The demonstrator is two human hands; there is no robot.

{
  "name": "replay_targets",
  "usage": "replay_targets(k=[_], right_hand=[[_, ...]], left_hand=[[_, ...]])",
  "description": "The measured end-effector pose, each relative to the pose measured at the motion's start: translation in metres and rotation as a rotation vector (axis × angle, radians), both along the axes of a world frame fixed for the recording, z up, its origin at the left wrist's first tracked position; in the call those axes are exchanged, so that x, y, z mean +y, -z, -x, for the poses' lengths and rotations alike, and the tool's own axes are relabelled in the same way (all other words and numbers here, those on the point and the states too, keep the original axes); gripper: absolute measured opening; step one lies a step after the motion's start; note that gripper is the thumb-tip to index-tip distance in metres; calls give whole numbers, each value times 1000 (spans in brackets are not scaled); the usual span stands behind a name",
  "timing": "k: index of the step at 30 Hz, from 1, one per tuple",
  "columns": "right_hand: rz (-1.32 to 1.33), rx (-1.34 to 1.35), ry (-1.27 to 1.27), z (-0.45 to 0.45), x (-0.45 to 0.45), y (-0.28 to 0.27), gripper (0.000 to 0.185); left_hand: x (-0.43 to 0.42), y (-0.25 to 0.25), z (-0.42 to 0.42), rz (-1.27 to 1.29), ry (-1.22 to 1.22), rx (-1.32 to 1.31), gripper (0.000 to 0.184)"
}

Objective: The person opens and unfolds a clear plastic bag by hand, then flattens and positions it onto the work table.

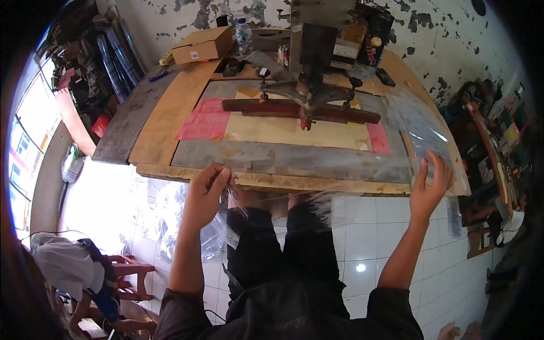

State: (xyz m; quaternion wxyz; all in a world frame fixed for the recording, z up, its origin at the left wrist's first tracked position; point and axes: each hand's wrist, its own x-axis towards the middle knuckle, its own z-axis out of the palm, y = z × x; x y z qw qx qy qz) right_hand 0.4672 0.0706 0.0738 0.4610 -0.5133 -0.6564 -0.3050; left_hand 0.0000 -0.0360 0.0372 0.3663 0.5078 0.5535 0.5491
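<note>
Stretched clear plastic film (325,205) along wooden bench (154,126) front edge, pinched in left fingers (220,178); couldn't confirm grip by slightly parted right fingers (437,165); seemingly needed even tension next.

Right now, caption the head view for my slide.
Left hand and right hand holding thin, clear plastic film at the front edge of a brown wooden workbench with a dark metal press.

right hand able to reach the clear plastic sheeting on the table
Likely yes: the right hand is beside the clear plastic sheeting, nothing visibly between, though it seems to pinch film.
</note>
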Motion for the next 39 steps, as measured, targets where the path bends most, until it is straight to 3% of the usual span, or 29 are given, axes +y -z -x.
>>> replay_targets(k=[2, 4, 8, 11, 19, 24, 26, 27, 29, 32, 37, 39], right_hand=[[86, 32, -25, -2, 20, 2, 23], [151, -8, 14, -9, 43, 8, 24], [333, -126, 88, -24, 87, 44, 26], [272, -174, 109, -23, 110, 86, 26], [380, -108, 94, -27, 118, 91, 25], [268, 31, 113, -40, 121, 99, 23], [263, 42, 124, -38, 120, 96, 22], [255, 51, 131, -36, 118, 93, 20], [236, 47, 115, -33, 115, 92, 18], [201, 48, 88, -32, 113, 91, 13], [262, 30, 46, -36, 111, 94, 11], [310, -35, 90, -40, 114, 100, 17]], left_hand=[[24, -2, 4, 75, 5, -10, 16], [48, -7, -4, 70, 87, 183, 20], [92, 9, 0, 53, 213, 73, 21], [109, 18, 8, 88, 283, 167, 21], [88, -60, 24, 251, 288, 860, 32], [76, -70, 70, 243, 348, 892, 23], [75, -71, 80, 9, 13, 996, 15], [76, -70, 80, 14, 13, 996, 15], [78, -71, 80, -213, -223, 1100, 19], [97, -28, 93, -442, -234, 1194, 23], [105, 24, 86, -289, -158, 1097, 22], [105, 28, 79, -118, -137, 922, 33]])
